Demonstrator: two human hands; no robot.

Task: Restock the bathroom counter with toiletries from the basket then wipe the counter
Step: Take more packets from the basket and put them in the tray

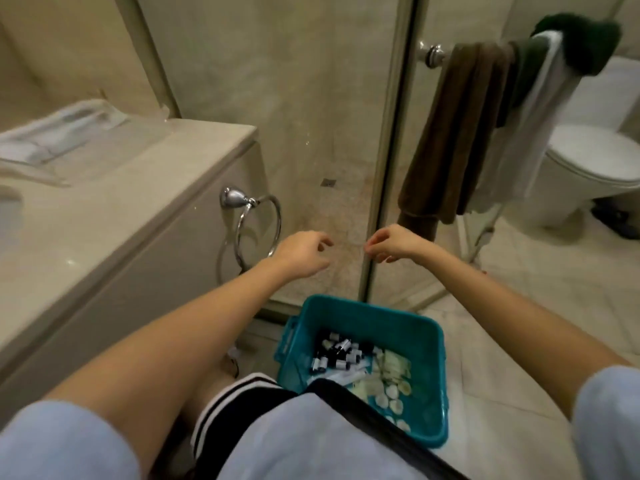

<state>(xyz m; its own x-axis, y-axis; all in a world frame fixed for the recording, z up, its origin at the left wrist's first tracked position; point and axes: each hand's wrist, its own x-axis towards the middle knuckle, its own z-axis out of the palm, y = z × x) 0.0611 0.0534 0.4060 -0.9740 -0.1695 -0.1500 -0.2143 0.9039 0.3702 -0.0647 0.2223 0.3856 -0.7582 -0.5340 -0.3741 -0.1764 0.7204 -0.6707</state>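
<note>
Teal basket [367,318] full of toiletries [341,355] on floor [502,341], left hand [303,252] and right hand [389,244] loosely curled, empty; counter [121,209] restock and wipe look unstarted.

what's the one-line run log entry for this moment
stage: nothing picked up yet | left hand: empty, loosely curled | right hand: empty, loosely curled | basket: on floor, holds toiletries | counter: white towel on it

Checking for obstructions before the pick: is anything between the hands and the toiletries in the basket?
Nothing visible. The teal basket is open-topped, its small bottles and packets exposed; the left hand and right hand hover empty above and beyond it.
</note>
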